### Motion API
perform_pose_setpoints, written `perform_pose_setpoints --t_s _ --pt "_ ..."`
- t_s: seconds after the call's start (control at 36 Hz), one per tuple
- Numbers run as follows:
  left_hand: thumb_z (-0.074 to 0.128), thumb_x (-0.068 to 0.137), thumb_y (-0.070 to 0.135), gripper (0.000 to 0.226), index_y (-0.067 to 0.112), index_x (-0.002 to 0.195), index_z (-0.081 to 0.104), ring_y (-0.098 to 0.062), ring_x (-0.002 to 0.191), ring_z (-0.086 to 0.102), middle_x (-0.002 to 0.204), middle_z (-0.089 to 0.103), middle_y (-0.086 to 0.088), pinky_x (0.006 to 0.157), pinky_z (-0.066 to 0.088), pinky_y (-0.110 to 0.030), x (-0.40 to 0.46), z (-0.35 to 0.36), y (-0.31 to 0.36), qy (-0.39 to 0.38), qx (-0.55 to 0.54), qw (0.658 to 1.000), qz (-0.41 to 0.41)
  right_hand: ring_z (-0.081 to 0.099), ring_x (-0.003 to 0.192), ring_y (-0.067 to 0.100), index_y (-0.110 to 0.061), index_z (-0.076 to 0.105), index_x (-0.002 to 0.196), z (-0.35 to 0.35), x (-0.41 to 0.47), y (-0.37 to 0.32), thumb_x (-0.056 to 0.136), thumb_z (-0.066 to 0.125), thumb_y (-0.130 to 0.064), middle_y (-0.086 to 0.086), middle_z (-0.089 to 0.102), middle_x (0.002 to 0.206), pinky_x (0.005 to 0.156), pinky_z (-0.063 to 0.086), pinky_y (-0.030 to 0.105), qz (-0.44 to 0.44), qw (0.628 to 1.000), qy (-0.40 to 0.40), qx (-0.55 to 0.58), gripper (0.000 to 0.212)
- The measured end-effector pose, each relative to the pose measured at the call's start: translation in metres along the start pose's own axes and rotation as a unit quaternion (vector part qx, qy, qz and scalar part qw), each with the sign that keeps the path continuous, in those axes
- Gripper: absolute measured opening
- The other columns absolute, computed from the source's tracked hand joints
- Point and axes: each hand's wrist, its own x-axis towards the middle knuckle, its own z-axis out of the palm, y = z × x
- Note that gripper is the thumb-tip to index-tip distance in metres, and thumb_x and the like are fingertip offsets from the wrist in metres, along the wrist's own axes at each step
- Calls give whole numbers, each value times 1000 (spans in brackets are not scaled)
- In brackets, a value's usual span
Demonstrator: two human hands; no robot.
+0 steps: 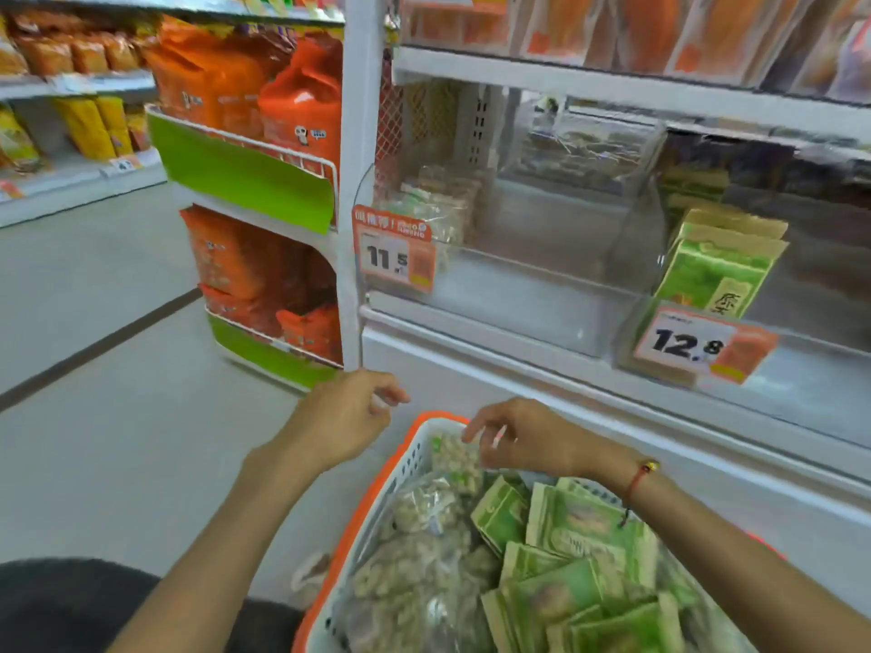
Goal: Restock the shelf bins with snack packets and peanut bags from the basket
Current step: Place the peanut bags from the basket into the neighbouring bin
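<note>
Right hand [523, 440] reaches across white perforated plastic basket with orange rim [400, 468], fingertips pinching top edge of clear crinkly bag of pale peanuts [455, 457]; bag upright at basket's far end, long axis vertical. Left hand [346, 417] hovers beside basket rim, fingers loosely curled, gripping nothing. Flat green paper snack packets [579, 534] heaped in basket, leaning various ways. Clear rigid plastic shelf bin [495, 280] above holds few peanut bags.

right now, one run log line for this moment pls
phase: picking | right hand: pinching peanut bag in basket | left hand: hovering, holding nothing
</note>
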Motion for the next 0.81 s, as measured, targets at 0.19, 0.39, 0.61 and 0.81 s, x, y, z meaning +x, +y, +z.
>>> perform_pose_setpoints --t_s 0.19,0.39,0.61,0.81 --pt "59 90 25 28 21 117 54 -21 108 55 123 56 -3 89 45 -30 -23 81 -13 -272 136 952 -37 56 104 17 -16 59 119 89 -29 31 90 61 -19 2 59 112 85 43 23 78 995 -40 46 29" --pt "51 93 46 30 18 83 50 -18 74 52 75 50 2 61 39 -25 -23 102 -22 -332 141 930 -76 46 117 11 -25 45 138 140 -43 12 87 64 -29 -3 49 135 94 38 21 11 1000 -12 11 54" --pt "46 97 18 21 12 79 54 -13 63 45 73 49 -3 56 35 -15 -8 96 -11 -301 -59 941 -142 59 97 14 -26 62 108 142 -39 18 90 58 -43 -7 66 104 78 49 29 19 993 85 -80 25" --pt "54 92 37 15 28 96 65 -14 106 58 106 63 4 96 42 -30 5 83 -9 -71 -190 973 -110 58 64 20 1 65 80 106 -59 48 99 45 -34 15 65 74 65 44 29 144 975 79 147 43"
